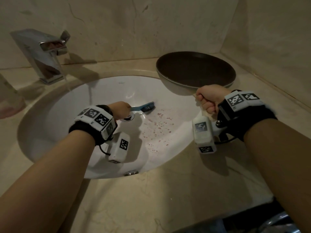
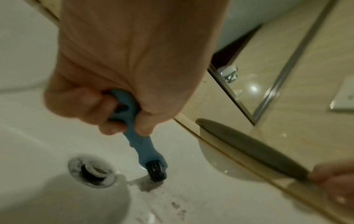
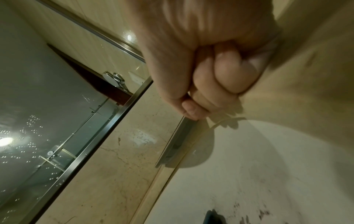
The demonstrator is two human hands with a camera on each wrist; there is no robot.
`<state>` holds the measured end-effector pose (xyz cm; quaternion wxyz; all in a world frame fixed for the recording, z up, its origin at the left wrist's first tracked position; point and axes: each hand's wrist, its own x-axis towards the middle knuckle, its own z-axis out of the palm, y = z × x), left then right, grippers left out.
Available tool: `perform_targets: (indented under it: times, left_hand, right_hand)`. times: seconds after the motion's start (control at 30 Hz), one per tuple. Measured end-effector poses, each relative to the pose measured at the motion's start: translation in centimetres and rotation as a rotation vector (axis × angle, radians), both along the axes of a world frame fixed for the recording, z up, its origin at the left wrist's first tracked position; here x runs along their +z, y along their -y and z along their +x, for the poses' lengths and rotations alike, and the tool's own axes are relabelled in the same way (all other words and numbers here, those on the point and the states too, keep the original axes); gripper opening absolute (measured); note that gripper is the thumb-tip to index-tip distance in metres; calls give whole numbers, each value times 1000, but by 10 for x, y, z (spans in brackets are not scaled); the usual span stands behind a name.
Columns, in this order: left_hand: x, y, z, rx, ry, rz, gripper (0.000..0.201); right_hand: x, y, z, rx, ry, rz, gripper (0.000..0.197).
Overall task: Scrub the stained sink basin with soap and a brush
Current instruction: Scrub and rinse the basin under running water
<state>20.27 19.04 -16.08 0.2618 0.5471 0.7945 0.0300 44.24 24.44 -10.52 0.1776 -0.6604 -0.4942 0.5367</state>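
Note:
The white sink basin point(image 1: 67, 118) has reddish stain spots point(image 1: 158, 126) on its right slope, right of the drain point(image 1: 129, 117). My left hand point(image 1: 120, 110) grips the handle of a blue brush point(image 1: 144, 106). Its black bristles point(image 2: 156, 171) touch the basin just beside the drain point(image 2: 91, 171), short of the stains point(image 2: 178, 207). My right hand point(image 1: 208, 100) is curled round the pale handle of a dark frying pan point(image 1: 195, 69). The pan rests on the counter at the back right and overhangs the basin rim. In the right wrist view the fist point(image 3: 206, 75) hides the handle.
A chrome faucet point(image 1: 42, 52) at the back left runs a thin water stream point(image 1: 64, 74) into the basin. A translucent container with a pink base point(image 1: 8, 98) stands at the far left. Marble walls close in behind and to the right. An overflow hole point(image 1: 131, 172) sits in the near wall.

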Motion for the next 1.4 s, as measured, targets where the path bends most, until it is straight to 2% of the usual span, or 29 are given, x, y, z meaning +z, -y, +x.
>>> perform_targets:
  times: [0.07, 0.1, 0.23, 0.3, 0.37, 0.43, 0.53, 0.57, 0.63, 0.7, 0.8, 0.9, 0.97, 1.07, 1.1, 1.17, 1.2, 1.3, 1.33, 1.4]
  left_hand:
    - [-3, -4, 2, -55, -159, -22, 39]
    - [-4, -3, 2, -83, -174, -43, 39]
    - [-10, 2, 7, -296, 1, -154, 44]
    - [-15, 0, 11, -372, 30, -187, 43]
    - [-22, -5, 12, -364, -1, -207, 41]
    - [-27, -4, 9, -329, -66, -151, 38]
    - [-34, -1, -15, -165, -276, -78, 40]
    - [-35, 2, -21, -158, -284, -57, 42]
    - [-36, 2, -17, -260, -120, -39, 44]
    - [-37, 0, 0, -371, -85, -110, 36]
    - [-44, -10, 6, -368, -211, -26, 34]
    - [-47, -9, -17, -189, -399, 26, 37]
    - [-48, -8, -24, -192, -340, 1, 37]
    - [-41, -10, -9, -360, -31, -63, 32]
    - [-39, -10, -2, -399, 0, -96, 31]
    - [-40, -12, 3, -379, -29, -92, 31]
    - [-42, -14, -2, -311, -61, -64, 33]
    - [-44, -13, -27, -96, -289, 8, 35]
    - [-43, -11, -32, -89, -302, 15, 34]
    - [-39, -5, -28, -207, -116, -11, 28]
  right_hand:
    - [0, 1, -1, -9, 2, 14, 38]
    - [0, 2, -1, -11, 5, 22, 38]
    - [1, 5, -1, -25, -12, 33, 37]
    - [3, 7, -1, -38, -13, 41, 36]
    - [4, 10, -1, -44, -18, 47, 36]
    - [5, 11, -2, -38, -34, 55, 36]
    - [6, 12, -3, -29, -40, 65, 37]
    - [5, 12, -3, -30, -40, 68, 36]
    - [5, 13, -3, -34, -33, 74, 36]
    - [5, 13, -3, -31, -25, 70, 35]
    - [5, 12, -2, -31, 1, 77, 35]
    - [4, 11, -2, -18, 22, 83, 35]
    - [3, 10, -2, -19, 24, 77, 35]
    - [3, 10, -2, -18, 29, 77, 35]
    - [3, 9, -2, -18, 31, 74, 35]
    - [3, 8, -1, -23, 21, 57, 35]
    - [3, 8, -1, -24, 13, 50, 35]
    - [3, 8, -1, -24, -4, 40, 35]
    - [3, 8, -1, -25, -7, 37, 35]
    - [4, 9, -1, -23, -5, 30, 34]
